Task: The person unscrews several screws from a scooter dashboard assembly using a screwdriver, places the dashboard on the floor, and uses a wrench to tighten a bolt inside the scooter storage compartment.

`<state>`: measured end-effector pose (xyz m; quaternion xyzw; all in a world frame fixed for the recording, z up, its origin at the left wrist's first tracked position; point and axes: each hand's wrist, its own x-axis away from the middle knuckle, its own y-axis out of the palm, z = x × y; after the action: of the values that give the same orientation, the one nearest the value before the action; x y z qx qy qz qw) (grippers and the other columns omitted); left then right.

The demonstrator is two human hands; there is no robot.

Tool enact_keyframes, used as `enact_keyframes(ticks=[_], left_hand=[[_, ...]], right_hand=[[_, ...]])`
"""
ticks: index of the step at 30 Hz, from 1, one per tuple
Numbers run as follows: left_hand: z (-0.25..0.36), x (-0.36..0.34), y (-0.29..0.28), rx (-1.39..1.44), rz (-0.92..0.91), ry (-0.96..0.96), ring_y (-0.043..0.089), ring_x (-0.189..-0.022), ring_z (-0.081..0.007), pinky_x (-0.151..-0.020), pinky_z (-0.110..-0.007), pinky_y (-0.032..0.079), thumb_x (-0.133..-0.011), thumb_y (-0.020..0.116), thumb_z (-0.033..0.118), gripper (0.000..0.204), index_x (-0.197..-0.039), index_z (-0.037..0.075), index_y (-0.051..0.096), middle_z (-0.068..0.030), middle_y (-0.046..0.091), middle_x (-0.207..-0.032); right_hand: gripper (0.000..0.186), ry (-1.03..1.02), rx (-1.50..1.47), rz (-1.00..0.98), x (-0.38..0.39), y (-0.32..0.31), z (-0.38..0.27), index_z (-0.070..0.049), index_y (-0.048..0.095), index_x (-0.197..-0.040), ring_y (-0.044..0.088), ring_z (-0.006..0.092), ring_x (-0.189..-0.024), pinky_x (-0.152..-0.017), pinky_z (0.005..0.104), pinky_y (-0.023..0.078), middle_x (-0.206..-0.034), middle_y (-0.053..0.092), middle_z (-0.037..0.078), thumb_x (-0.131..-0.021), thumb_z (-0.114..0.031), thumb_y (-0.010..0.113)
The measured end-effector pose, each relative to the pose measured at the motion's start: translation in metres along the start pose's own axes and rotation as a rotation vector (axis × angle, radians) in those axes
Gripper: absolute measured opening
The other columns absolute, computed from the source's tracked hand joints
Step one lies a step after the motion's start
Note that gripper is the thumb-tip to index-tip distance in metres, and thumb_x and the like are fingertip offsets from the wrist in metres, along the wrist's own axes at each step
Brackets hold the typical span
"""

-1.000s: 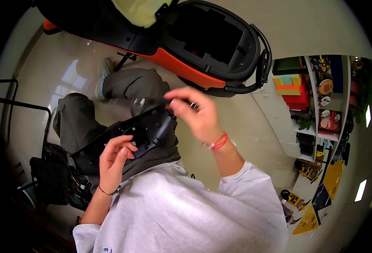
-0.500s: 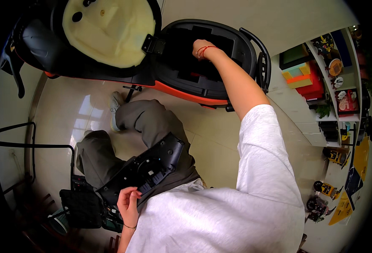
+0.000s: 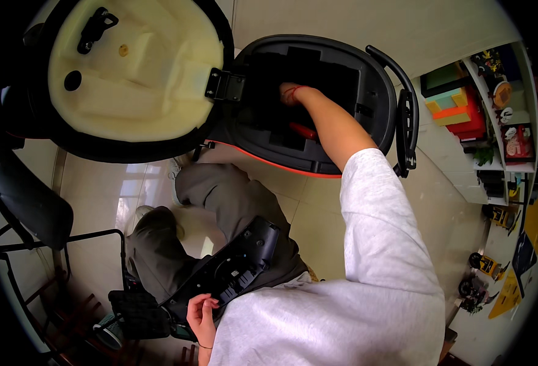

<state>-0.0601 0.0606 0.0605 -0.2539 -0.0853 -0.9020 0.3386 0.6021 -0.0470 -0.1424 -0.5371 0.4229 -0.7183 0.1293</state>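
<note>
The left hand (image 3: 200, 312) grips a long black plastic panel (image 3: 232, 270); the right hand (image 3: 286, 93), grip unclear, reaches into the storage compartment (image 3: 372, 79).

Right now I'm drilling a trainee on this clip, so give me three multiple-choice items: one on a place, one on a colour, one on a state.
1. Where is the right hand?
A. inside the scooter's storage compartment
B. on the floor
C. on the shelf

2. What colour is the wristband?
A. blue
B. red
C. green

3. How is the scooter seat?
A. shut
B. removed
C. flipped open on its hinge

A: the arm reaches into the black tub. B: a red band circles the wrist. C: the seat's pale foam underside faces up. The left hand touches the black plastic panel on the lap.
</note>
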Motion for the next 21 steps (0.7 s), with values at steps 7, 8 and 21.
enact_keyframes(ticks=[7, 8, 21], left_hand=[[0.005, -0.005, 0.000, -0.012, -0.008, -0.027, 0.057, -0.074, -0.0103, -0.072, -0.022, 0.046, -0.096, 0.053, 0.007, 0.012, -0.104, -0.002, 0.056, -0.0079, 0.064, -0.086], [0.005, -0.006, 0.002, -0.006, -0.004, -0.028, 0.057, -0.075, -0.0104, -0.072, -0.022, 0.046, -0.096, 0.053, 0.007, 0.013, -0.105, -0.002, 0.056, -0.0079, 0.064, -0.086], [0.008, -0.009, -0.001, 0.003, 0.082, -0.048, 0.055, -0.074, -0.0112, -0.072, -0.023, 0.045, -0.096, 0.053, 0.009, 0.016, -0.107, -0.002, 0.054, -0.0081, 0.062, -0.085]], right_hand=[[0.022, 0.229, -0.340, 0.121, 0.041, -0.035, -0.079, -0.003, 0.070, -0.096, 0.067, 0.0309, -0.096, -0.077, 0.0395, 0.054, -0.102, 0.068, 0.020, -0.076, -0.011, 0.063], [0.023, 0.265, -0.351, 0.126, 0.043, -0.035, -0.080, -0.003, 0.070, -0.097, 0.066, 0.0317, -0.099, -0.079, 0.0400, 0.054, -0.105, 0.068, 0.020, -0.076, -0.011, 0.064], [0.031, 0.160, -0.430, 0.025, 0.010, -0.010, -0.074, -0.009, 0.068, -0.110, 0.062, 0.0307, -0.108, -0.090, 0.0434, 0.049, -0.119, 0.064, 0.016, -0.085, -0.025, 0.056]])
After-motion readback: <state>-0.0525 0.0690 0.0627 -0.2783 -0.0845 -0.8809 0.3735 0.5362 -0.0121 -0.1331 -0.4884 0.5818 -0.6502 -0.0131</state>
